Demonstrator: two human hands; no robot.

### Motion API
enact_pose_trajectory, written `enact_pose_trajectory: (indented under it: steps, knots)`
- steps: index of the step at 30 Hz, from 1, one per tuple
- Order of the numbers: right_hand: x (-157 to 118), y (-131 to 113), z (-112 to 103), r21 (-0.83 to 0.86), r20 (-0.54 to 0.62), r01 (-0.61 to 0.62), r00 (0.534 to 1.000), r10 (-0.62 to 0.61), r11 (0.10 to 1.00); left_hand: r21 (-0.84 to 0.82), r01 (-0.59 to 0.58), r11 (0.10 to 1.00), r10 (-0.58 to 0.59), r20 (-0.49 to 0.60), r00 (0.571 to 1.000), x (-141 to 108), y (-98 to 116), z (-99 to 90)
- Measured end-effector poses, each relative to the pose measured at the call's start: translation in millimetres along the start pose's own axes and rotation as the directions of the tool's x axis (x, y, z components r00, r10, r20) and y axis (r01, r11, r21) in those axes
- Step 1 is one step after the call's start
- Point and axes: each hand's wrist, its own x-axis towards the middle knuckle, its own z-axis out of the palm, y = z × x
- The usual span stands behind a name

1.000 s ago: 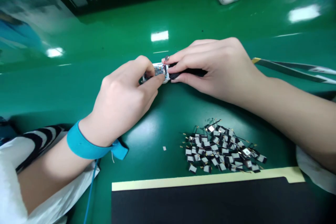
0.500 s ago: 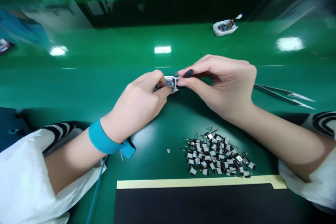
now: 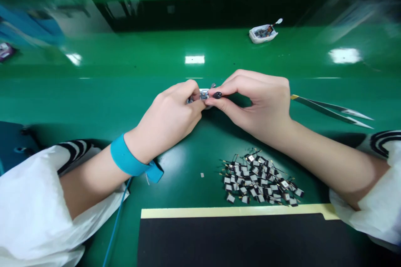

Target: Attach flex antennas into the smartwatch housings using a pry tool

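My left hand [image 3: 178, 110], with a blue strap round its wrist, is closed on a small white housing [image 3: 204, 91] that has a circuit board inside. Its fingers cover the housing's left part. At the right end of the housing, my right hand [image 3: 255, 100] pinches a small black piece [image 3: 217, 95] with a rounded end between thumb and forefinger. What kind of part it is, I cannot make out. The fingertips of both hands nearly meet over the housing. A tiny grey oval part [image 3: 213, 85] sticks up just above the right fingertips.
Tweezers [image 3: 333, 110] lie right of my right hand. A heap of small black-and-grey parts with leads [image 3: 260, 179] sits nearer me, beside a small pale chip [image 3: 202, 175]. Farther off stands another white housing [image 3: 263, 34]. A black mat with a yellow edge [image 3: 234, 212] lies in front.
My right hand has moved left, bringing the black piece against the housing's right end. More of the tweezers now shows, including the yellow end. My left hand keeps its grip.
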Motion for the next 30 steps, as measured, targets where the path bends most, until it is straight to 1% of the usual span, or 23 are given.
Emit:
enact_pose_trajectory:
  steps: [4,10,13,15,20,23,25,27,28,30]
  knots:
    - [-0.6,-0.9,3.3,-0.063,0.023,-0.038,0.999,0.040,0.997,-0.011,0.032,0.999,-0.032,0.016,0.999,0.1,0.2,0.1]
    - [1.2,0.5,5.7,-0.079,-0.009,-0.013,1.000,0.013,0.997,-0.029,0.035,0.999,-0.033,0.047,0.998,1.0,0.1,-1.0]
    - [1.6,1.5,6.6,-0.054,-0.025,-0.009,1.000,0.008,0.998,-0.040,0.033,0.999,-0.030,0.082,0.996,1.3,0.1,-1.6]
    - [1.8,1.9,7.0,-0.031,-0.024,-0.017,1.000,0.016,0.999,-0.036,0.032,0.999,-0.029,0.080,0.996,1.3,0.3,-1.8]
    - [3.4,2.0,6.8,0.030,-0.003,-0.109,0.994,0.109,0.994,-0.052,0.033,0.998,-0.029,0.071,0.997,0.9,0.8,-1.4]
    - [3.7,3.6,7.5,0.062,0.010,-0.126,0.992,0.126,0.990,-0.084,0.050,0.995,-0.045,0.061,0.997,-0.2,-0.2,-0.3]
    - [3.1,5.5,8.8,0.108,0.012,-0.146,0.989,0.146,0.983,-0.124,0.050,0.991,-0.045,0.040,0.998,-1.1,-1.7,0.6]
    - [2.4,7.2,9.9,0.213,-0.002,-0.197,0.979,0.202,0.957,-0.173,0.046,0.984,-0.044,0.016,0.999,-1.7,-3.5,1.3]
    - [2.2,7.6,9.8,0.283,-0.012,-0.240,0.967,0.254,0.929,-0.196,0.049,0.979,-0.048,0.011,0.999,-1.8,-4.3,1.4]
    - [2.0,7.6,7.8,0.424,-0.040,-0.323,0.927,0.373,0.846,-0.231,0.065,0.971,-0.065,0.006,0.998,-1.5,-5.4,1.3]
